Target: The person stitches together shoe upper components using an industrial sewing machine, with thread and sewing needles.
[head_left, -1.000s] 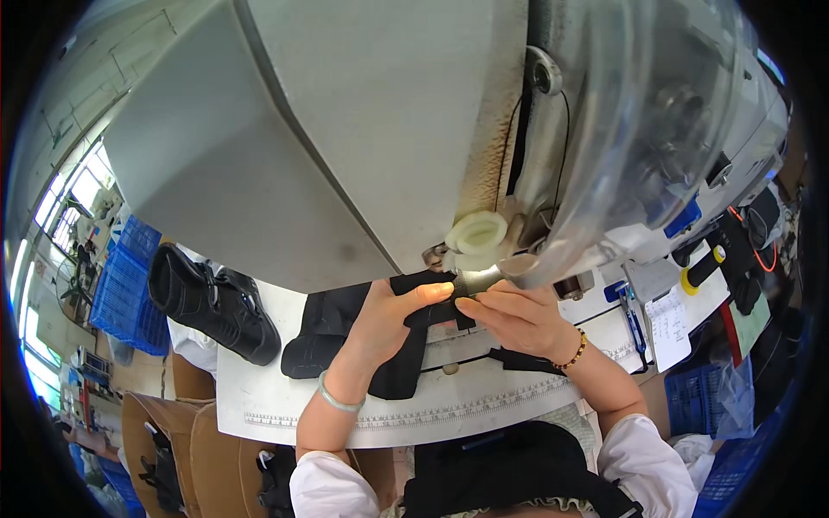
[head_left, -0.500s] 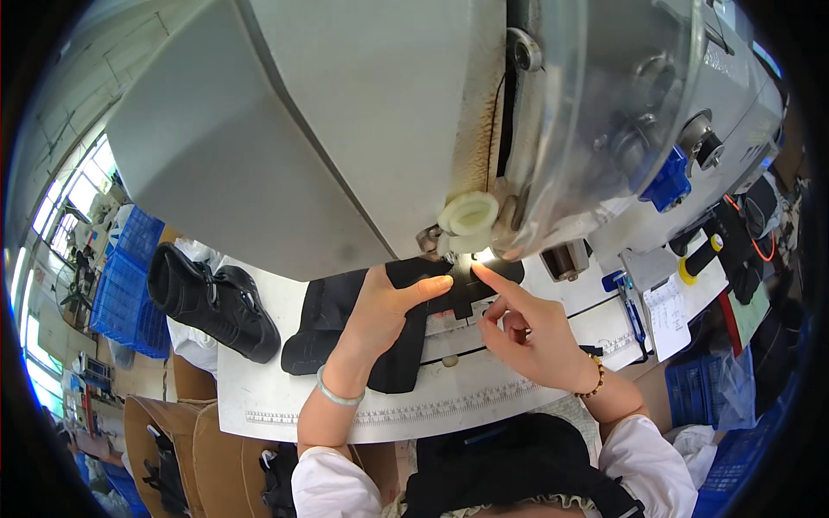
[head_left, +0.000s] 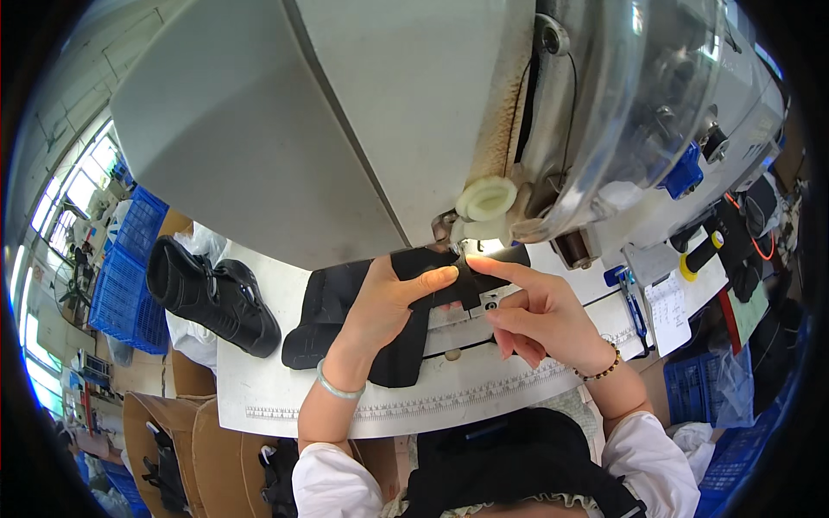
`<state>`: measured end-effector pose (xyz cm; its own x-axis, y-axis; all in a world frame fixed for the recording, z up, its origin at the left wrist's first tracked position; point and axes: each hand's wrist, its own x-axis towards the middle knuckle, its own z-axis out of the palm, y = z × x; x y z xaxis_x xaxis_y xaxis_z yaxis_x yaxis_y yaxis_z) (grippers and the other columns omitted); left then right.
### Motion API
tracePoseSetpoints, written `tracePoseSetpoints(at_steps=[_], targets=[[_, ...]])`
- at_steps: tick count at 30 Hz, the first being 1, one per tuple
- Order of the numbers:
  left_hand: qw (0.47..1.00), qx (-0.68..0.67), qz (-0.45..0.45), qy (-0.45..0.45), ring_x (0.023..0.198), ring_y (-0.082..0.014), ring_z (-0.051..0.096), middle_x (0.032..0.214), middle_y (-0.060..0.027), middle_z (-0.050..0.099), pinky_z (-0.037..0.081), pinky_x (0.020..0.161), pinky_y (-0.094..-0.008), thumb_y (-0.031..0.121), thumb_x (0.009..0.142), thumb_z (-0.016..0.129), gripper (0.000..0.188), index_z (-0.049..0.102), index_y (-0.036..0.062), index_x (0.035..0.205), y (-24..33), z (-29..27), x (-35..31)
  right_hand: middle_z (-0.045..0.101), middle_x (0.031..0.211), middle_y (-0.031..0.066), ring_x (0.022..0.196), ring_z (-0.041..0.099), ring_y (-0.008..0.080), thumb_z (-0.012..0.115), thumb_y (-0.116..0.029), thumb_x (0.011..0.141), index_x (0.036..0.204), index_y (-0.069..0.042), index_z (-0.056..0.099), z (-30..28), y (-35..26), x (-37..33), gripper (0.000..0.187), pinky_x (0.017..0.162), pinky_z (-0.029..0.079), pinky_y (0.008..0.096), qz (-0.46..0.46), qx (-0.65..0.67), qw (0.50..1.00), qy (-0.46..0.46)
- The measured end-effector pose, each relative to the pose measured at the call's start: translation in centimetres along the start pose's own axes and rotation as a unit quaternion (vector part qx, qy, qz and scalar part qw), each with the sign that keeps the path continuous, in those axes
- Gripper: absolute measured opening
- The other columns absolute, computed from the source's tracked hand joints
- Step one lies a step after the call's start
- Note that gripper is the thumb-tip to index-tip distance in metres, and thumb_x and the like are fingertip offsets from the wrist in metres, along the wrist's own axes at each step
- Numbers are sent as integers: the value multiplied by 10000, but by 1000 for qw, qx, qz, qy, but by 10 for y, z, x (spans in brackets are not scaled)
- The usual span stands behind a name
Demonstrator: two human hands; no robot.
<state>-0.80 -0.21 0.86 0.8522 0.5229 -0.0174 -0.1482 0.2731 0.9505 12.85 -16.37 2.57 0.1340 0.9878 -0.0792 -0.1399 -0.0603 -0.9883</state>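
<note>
A black fabric piece [head_left: 399,361], folded at its left part, lies on the sewing machine's white bed, its far edge under the machine head. My left hand [head_left: 380,306] grips it, thumb on top near the needle area, the other fingers mostly hidden. A narrow black strip [head_left: 467,289] crosses the fabric just right of that thumb. From the right, my right hand [head_left: 553,319] rests its outstretched index fingertip on the fabric beside the strip. Its thumb and remaining fingers are bent and apart, holding nothing, near a small metal plate [head_left: 490,304].
The grey sewing machine head [head_left: 259,138] hangs over the work, with a clear guard [head_left: 617,164] at right. A black boot [head_left: 211,298] lies left. Thread snips [head_left: 635,311], a note sheet [head_left: 669,315] and a thread spool [head_left: 701,255] sit right. Blue crates [head_left: 129,276] stand beyond the boot.
My right thumb and curled fingers have shifted down and opened away from the index finger, uncovering the small metal plate. The machine head appears slightly farther right in view.
</note>
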Motion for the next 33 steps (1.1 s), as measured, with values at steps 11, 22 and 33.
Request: tracePoseSetpoints(at_steps=[11,22,33], targets=[[1000,0,-8,-1,790,-120,601,908,-77,633,487,740,-255,41,768,692,281,581,-49,1011,-2,-2,2,629,694,75,421,491,65,494,-45,879,1383,-87,292,4,7,-8,546,387,388,185,-12,4,1000,-12],[998,51,12,33,749,-120,589,860,-64,625,485,706,-254,59,756,704,246,600,-43,954,-2,2,3,558,774,13,542,492,104,597,-18,700,1186,-129,566,-6,45,16,500,450,390,216,-429,-550,683,217],[999,-5,-17,35,787,-130,591,900,-74,615,487,725,-259,27,754,684,277,581,-40,1002,-2,4,-2,476,893,-78,708,425,87,686,-122,631,989,-199,693,-26,56,39,366,685,337,250,-580,-606,497,221]])
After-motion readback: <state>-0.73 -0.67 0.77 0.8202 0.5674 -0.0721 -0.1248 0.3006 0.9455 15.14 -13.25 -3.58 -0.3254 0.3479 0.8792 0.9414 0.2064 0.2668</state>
